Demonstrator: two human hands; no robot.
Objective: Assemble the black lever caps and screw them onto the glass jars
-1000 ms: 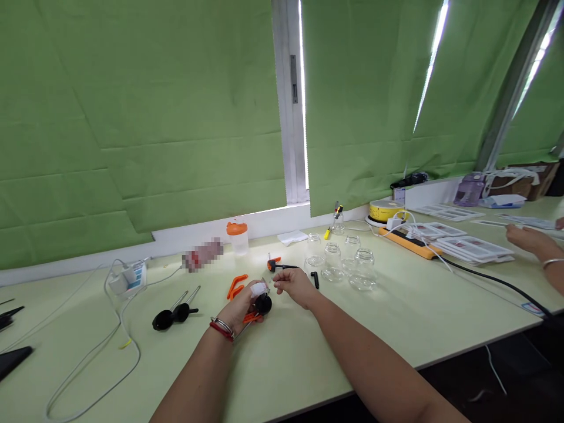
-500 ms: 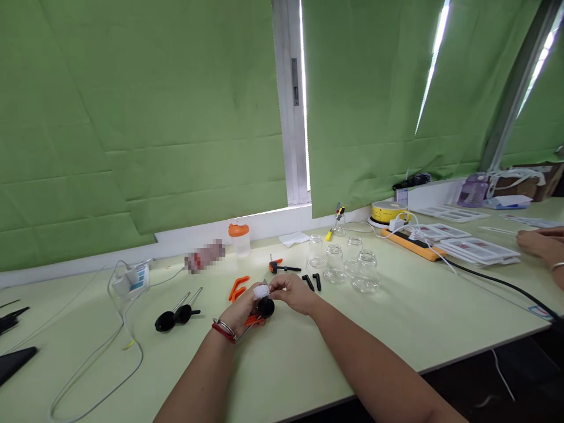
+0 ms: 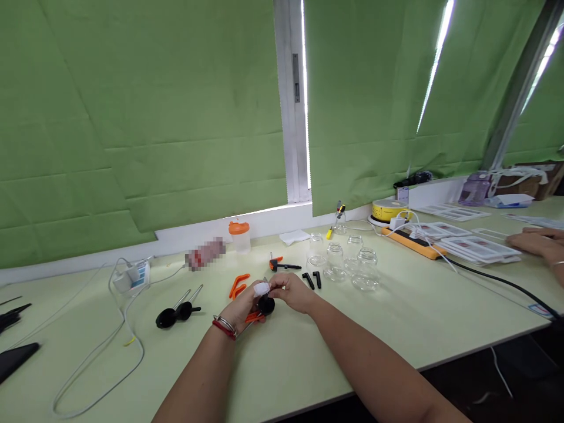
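My left hand (image 3: 245,306) is wrapped round an assembly with a round black part (image 3: 266,305), an orange part (image 3: 253,316) and a thin metal rod. A small whitish piece (image 3: 261,289) lies at its thumb, its kind unclear. My right hand (image 3: 294,292) pinches at the top of the black part, fingertips together; what they grip is hidden. Just beyond lie loose orange handles (image 3: 238,286), a black-and-orange assembly with a rod (image 3: 277,264) and two short black angled pieces (image 3: 312,280). Black round parts with metal rods (image 3: 177,314) rest to the left.
Several glass jars (image 3: 365,270) stand right of centre. Behind are an orange-lidded cup (image 3: 240,236) and a yellow-handled tool (image 3: 329,232). An orange power strip (image 3: 414,243), stacked printed sheets (image 3: 480,249) and another person's hands (image 3: 535,242) are at right. A white cable (image 3: 141,349) loops at left.
Both my hands stay almost in place on the assembly, with only slight finger movement. The other person's hands at right have shifted a little to the left.
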